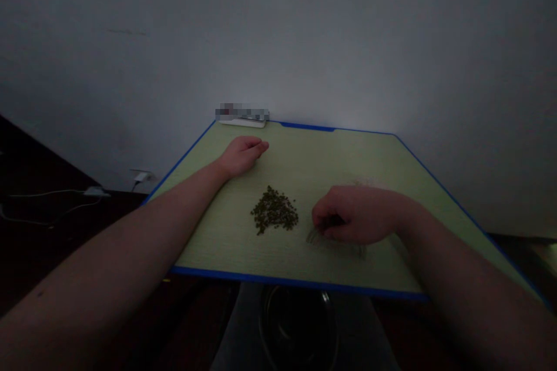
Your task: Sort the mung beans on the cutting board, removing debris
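A loose pile of small greenish-brown grains or seeds (274,210) lies on the pale yellow-green tabletop (304,156); their kind is too small to tell. Just right of the pile, my right hand (354,214) is closed, thumb and fingers curled together around a dark gap. What it holds, if anything, is hidden. Faint pale streaks (311,236) show on the surface by its fingertips, too dim to identify. Beyond the pile to the left, my left hand (243,155) rests on the table, its fingers folded together and pointing right. The inside of that hand is out of sight.
Blue edging (296,284) runs round the table. A white, flat object (242,122), partly blurred, stands at the far left corner against the wall (304,40). Below the near edge, a dark round vessel (298,324) sits between my legs. A charger and cables (141,177) are at left.
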### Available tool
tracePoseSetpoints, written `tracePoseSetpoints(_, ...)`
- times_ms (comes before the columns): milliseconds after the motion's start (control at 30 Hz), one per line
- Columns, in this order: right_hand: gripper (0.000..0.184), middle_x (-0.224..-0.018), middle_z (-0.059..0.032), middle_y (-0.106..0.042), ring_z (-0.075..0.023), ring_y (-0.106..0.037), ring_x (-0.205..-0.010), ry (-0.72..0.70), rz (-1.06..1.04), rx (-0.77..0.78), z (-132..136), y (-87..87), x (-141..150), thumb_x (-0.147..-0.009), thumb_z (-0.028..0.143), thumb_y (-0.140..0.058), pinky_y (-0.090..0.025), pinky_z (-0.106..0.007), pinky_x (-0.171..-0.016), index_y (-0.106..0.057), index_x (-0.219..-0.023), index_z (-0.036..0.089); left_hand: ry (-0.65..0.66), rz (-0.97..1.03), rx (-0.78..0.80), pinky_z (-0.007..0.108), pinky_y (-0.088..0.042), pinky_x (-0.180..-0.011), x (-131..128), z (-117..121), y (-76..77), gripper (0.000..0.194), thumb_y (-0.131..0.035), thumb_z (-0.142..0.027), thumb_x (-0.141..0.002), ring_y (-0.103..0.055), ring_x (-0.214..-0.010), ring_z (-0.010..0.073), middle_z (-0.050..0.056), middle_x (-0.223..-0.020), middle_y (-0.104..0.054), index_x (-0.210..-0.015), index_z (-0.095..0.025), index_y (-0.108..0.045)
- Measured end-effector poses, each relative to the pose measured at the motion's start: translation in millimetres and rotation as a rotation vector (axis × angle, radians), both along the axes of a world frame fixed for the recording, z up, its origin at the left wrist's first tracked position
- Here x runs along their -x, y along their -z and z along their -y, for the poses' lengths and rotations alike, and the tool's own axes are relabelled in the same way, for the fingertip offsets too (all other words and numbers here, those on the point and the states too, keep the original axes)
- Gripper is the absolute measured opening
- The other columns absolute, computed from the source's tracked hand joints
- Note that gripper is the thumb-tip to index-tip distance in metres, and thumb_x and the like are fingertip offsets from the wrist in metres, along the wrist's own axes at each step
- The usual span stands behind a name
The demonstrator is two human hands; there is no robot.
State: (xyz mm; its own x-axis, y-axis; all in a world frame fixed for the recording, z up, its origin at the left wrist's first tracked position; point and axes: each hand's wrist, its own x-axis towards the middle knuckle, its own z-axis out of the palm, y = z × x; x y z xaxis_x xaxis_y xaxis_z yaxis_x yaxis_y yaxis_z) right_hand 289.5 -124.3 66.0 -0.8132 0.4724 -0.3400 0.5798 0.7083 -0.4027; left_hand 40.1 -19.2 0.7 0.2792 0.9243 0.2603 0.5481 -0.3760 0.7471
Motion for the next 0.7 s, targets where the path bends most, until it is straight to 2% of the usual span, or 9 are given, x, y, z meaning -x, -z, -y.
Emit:
tracePoseSetpoints(233,0.014,-0.068,-0.0008,-0.063,-0.012,-0.051,-0.056,0.077,0.072,-0.133,-8.5,2.9,-6.4,-0.07,0.019,-0.052,-0.032,-0.023,-0.05,-0.064,-0.076,0.018,-0.007,0.024,0.024,0.023,-0.022,-0.044,0.2,-2.1,2.6,0.04,-0.044,-0.047,-0.078,-0.031,-0.042,0.0072,-0.005,-0.043,-0.034,-0.052,-0.018,-0.04)
tracePoseSetpoints(500,0.016,-0.072,-0.0032,-0.064,-0.0135,-0.052,-0.059,0.188,0.132,-0.225,-23.9,3.9,-24.6,-0.07,0.019,-0.049,-0.033,-0.025,-0.053,-0.064,-0.077,0.018,-0.03,0.039,0.056,0.023,-0.022,-0.043,-0.4,2.5,-0.5,0.039,-0.045,-0.046,-0.078,-0.031,-0.041,0.0068,-0.005,-0.042,-0.035,-0.052,-0.018,-0.039)
tracePoseSetpoints(700,0.017,-0.072,-0.0038,-0.063,-0.0135,-0.051,-0.058,0.212,0.132,-0.273,-25.1,2.6,-27.2,-0.07,0.019,-0.048,-0.031,-0.025,-0.051,-0.064,-0.076,0.018,-0.033,0.089,0.082,0.024,-0.021,-0.041,0.2,0.1,2.8,0.038,-0.047,-0.046,-0.077,-0.031,-0.04,0.0072,-0.004,-0.042,-0.036,-0.051,-0.018,-0.04)
